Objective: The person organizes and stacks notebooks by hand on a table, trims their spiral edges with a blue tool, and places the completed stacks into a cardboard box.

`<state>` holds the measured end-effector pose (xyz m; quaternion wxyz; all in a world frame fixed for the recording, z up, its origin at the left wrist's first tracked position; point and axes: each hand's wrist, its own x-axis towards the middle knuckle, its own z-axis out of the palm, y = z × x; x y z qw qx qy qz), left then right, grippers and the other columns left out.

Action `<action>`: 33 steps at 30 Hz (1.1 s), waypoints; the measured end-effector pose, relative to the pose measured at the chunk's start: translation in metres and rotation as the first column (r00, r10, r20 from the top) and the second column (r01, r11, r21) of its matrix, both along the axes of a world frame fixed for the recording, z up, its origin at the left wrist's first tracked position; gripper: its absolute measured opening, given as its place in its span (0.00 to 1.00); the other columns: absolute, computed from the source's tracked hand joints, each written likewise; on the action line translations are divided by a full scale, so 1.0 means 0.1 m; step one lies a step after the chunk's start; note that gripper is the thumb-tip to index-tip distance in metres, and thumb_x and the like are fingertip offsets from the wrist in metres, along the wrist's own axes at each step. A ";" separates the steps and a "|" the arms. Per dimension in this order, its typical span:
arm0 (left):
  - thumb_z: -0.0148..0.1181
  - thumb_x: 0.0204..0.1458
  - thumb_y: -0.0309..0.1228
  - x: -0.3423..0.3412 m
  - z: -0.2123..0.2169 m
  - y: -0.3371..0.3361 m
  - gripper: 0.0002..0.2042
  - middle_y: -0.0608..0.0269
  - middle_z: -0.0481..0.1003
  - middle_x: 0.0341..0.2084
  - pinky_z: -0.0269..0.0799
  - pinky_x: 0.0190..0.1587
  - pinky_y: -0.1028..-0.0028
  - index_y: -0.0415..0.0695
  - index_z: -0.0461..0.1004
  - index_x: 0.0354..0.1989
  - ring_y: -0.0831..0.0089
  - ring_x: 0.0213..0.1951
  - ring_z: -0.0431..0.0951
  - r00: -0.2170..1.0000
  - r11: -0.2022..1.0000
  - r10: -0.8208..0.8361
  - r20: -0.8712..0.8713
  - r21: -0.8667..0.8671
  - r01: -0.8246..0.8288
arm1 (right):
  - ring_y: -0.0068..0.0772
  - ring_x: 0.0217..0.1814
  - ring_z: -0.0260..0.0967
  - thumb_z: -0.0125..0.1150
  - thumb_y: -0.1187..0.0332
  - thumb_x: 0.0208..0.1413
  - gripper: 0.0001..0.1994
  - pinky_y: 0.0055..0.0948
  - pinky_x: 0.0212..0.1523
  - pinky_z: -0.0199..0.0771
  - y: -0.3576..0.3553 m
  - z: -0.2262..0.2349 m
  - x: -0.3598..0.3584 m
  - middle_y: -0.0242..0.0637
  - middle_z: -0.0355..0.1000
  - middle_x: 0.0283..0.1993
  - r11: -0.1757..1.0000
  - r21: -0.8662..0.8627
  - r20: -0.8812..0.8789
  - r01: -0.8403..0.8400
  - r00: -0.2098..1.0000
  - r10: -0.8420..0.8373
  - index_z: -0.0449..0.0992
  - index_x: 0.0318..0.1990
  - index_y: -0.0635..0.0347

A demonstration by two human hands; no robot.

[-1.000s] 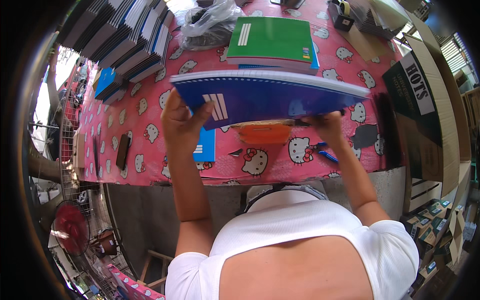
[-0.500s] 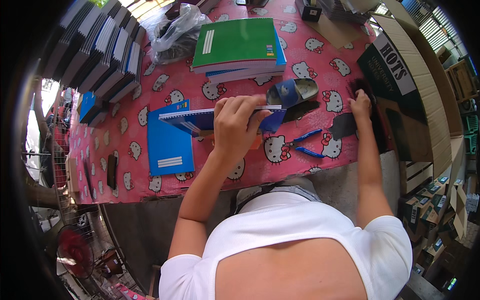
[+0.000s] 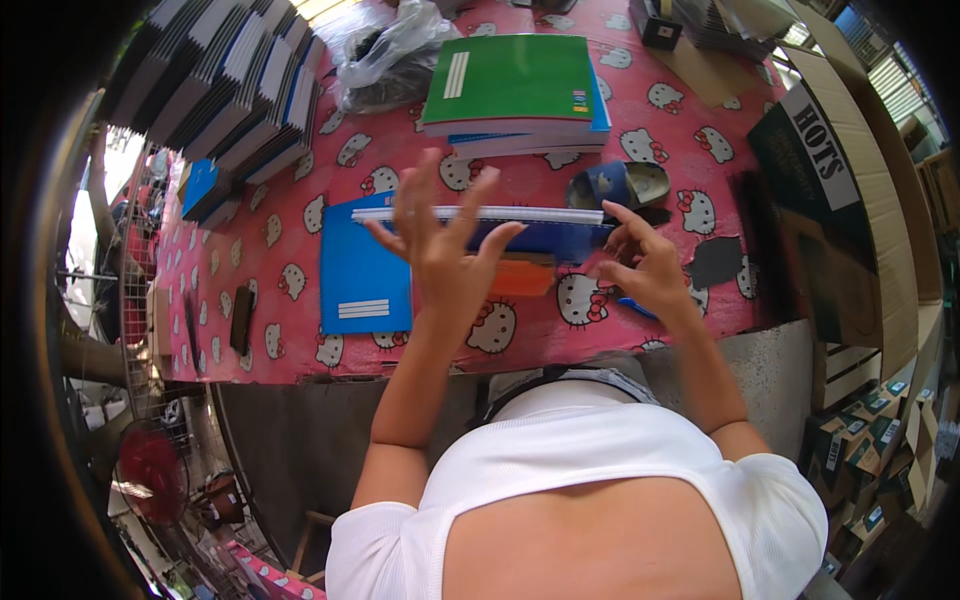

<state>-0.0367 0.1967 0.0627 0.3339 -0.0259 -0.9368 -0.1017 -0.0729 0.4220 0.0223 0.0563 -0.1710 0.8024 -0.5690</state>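
My left hand (image 3: 440, 250) is spread wide, fingers fanned and raised over the near edge of a stack of notebooks (image 3: 500, 228), its fingertips just at the white page edges but closed on nothing. My right hand (image 3: 640, 268) is loosely open too, fingers bent, the forefinger reaching toward the right end of that same stack; whether it touches I cannot tell. The stack lies flat near the front edge of the table (image 3: 300, 340), which is covered by a pink cloth printed with cartoon cats. An orange block (image 3: 522, 277) sits just under the stack's near side, between my hands. A blue notebook (image 3: 360, 270) lies flat to the left, partly under the stack. Just past my right hand rests a blue sandal (image 3: 618, 185). Farther back lies a green notebook (image 3: 515, 80) atop a short pile, and beside it a crumpled clear plastic bag (image 3: 385, 55). Rows of upright notebooks (image 3: 225, 85) fill the far left corner, and cardboard boxes (image 3: 850, 200) stand along the right edge.
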 end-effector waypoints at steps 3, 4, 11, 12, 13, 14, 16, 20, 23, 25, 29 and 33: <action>0.73 0.31 0.52 0.13 -0.24 -0.52 0.52 0.44 0.41 0.66 0.41 0.64 0.52 0.50 0.49 0.66 0.48 0.67 0.39 0.991 0.913 0.067 -0.118 0.409 -0.014 | 0.22 0.25 0.66 0.69 0.76 0.41 0.17 0.23 0.26 0.66 -0.21 -0.21 -0.02 0.33 0.70 0.28 0.986 -0.036 -0.271 0.161 0.948 -0.165 0.73 0.42 0.62; 0.73 0.31 0.52 0.18 -0.32 -0.61 0.52 0.44 0.41 0.66 0.41 0.64 0.52 0.50 0.49 0.66 0.48 0.67 0.39 0.990 0.913 0.080 -0.115 0.406 -0.027 | 0.27 0.24 0.69 0.70 0.74 0.41 0.14 0.27 0.25 0.68 -0.28 -0.23 -0.04 0.38 0.71 0.29 0.980 -0.063 -0.446 0.191 0.873 -0.199 0.74 0.36 0.63; 0.75 0.34 0.43 0.31 -0.44 -0.88 0.56 0.44 0.43 0.65 0.39 0.67 0.56 0.45 0.39 0.68 0.53 0.68 0.41 1.000 0.553 0.002 0.020 0.833 -0.018 | 0.37 0.29 0.73 0.62 0.82 0.43 0.07 0.28 0.29 0.72 0.40 0.06 -0.17 0.41 0.73 0.28 0.971 0.057 -0.648 0.231 0.748 -0.140 0.74 0.31 0.65; 0.74 0.36 0.41 0.29 -0.49 -0.90 0.54 0.46 0.46 0.64 0.42 0.66 0.58 0.45 0.40 0.67 0.55 0.67 0.46 0.998 0.457 -0.054 0.038 0.889 -0.009 | 0.37 0.30 0.74 0.60 0.84 0.43 0.07 0.27 0.31 0.72 0.39 0.10 -0.14 0.42 0.73 0.29 0.991 0.034 -0.627 0.133 0.775 -0.082 0.75 0.32 0.65; 0.74 0.37 0.38 0.28 -0.53 -0.93 0.52 0.48 0.50 0.63 0.46 0.66 0.60 0.45 0.42 0.67 0.57 0.66 0.50 0.993 0.356 -0.112 0.049 0.934 -0.006 | 0.37 0.31 0.74 0.55 0.87 0.42 0.10 0.26 0.32 0.73 0.28 0.11 -0.10 0.42 0.74 0.29 0.996 0.015 -0.600 0.092 0.798 -0.065 0.75 0.33 0.65; 0.74 0.37 0.38 0.28 -0.57 -0.95 0.52 0.48 0.50 0.63 0.46 0.66 0.60 0.45 0.42 0.67 0.57 0.66 0.50 0.993 0.357 -0.109 0.051 0.934 -0.009 | 0.37 0.31 0.74 0.55 0.87 0.42 0.10 0.26 0.32 0.73 0.15 0.10 -0.08 0.42 0.74 0.29 0.996 0.015 -0.598 0.089 0.799 -0.063 0.75 0.33 0.65; 0.72 0.40 0.33 0.23 -0.61 -0.94 0.44 0.52 0.59 0.57 0.59 0.60 0.65 0.42 0.49 0.64 0.62 0.61 0.59 0.978 0.148 -0.203 -0.035 0.987 0.066 | 0.34 0.30 0.74 0.54 0.88 0.43 0.11 0.26 0.32 0.72 -0.04 0.02 -0.11 0.41 0.74 0.29 0.995 0.003 -0.650 0.102 0.756 -0.075 0.75 0.33 0.66; 0.62 0.47 0.21 0.18 -0.60 -0.96 0.30 0.61 0.66 0.49 0.62 0.56 0.72 0.41 0.56 0.60 0.71 0.53 0.67 0.966 0.100 -0.245 -0.078 0.989 0.105 | 0.29 0.29 0.72 0.62 0.81 0.45 0.09 0.24 0.30 0.70 -0.07 -0.12 -0.22 0.38 0.73 0.29 0.991 -0.023 -0.591 0.135 0.797 -0.122 0.75 0.36 0.64; 0.65 0.48 0.24 0.11 -0.71 -1.03 0.24 0.63 0.70 0.42 0.69 0.47 0.76 0.41 0.61 0.52 0.75 0.45 0.71 0.973 0.169 -0.183 -0.137 0.971 0.169 | 0.25 0.27 0.70 0.65 0.76 0.46 0.08 0.23 0.29 0.70 -0.05 -0.15 -0.22 0.34 0.73 0.28 0.973 0.125 -0.299 0.192 0.943 -0.148 0.76 0.36 0.63; 0.62 0.50 0.22 -0.02 -0.66 -0.96 0.16 0.66 0.71 0.36 0.69 0.45 0.77 0.42 0.63 0.45 0.78 0.39 0.72 0.945 0.120 -0.242 -0.219 0.960 0.253 | 0.21 0.26 0.68 0.67 0.73 0.47 0.10 0.22 0.28 0.69 -0.06 -0.37 -0.25 0.31 0.72 0.28 0.993 -0.021 -0.118 0.117 0.986 -0.118 0.76 0.37 0.63; 0.61 0.51 0.23 -0.01 -0.35 -0.90 0.14 0.67 0.71 0.34 0.68 0.43 0.79 0.42 0.63 0.42 0.81 0.39 0.71 0.936 0.219 -0.222 -0.275 0.921 0.322 | 0.17 0.27 0.69 0.67 0.71 0.48 0.15 0.22 0.30 0.71 -0.01 -0.28 -0.17 0.30 0.75 0.31 0.999 -0.005 -0.275 0.043 0.960 -0.042 0.74 0.43 0.63; 0.60 0.53 0.25 0.09 -0.42 -1.03 0.15 0.65 0.71 0.39 0.67 0.46 0.79 0.41 0.63 0.46 0.81 0.41 0.70 0.891 0.190 -0.338 -0.303 0.905 0.380 | 0.21 0.31 0.73 0.68 0.69 0.47 0.18 0.25 0.31 0.72 0.00 -0.31 -0.15 0.36 0.76 0.32 0.997 -0.031 -0.344 -0.071 0.937 0.056 0.72 0.45 0.62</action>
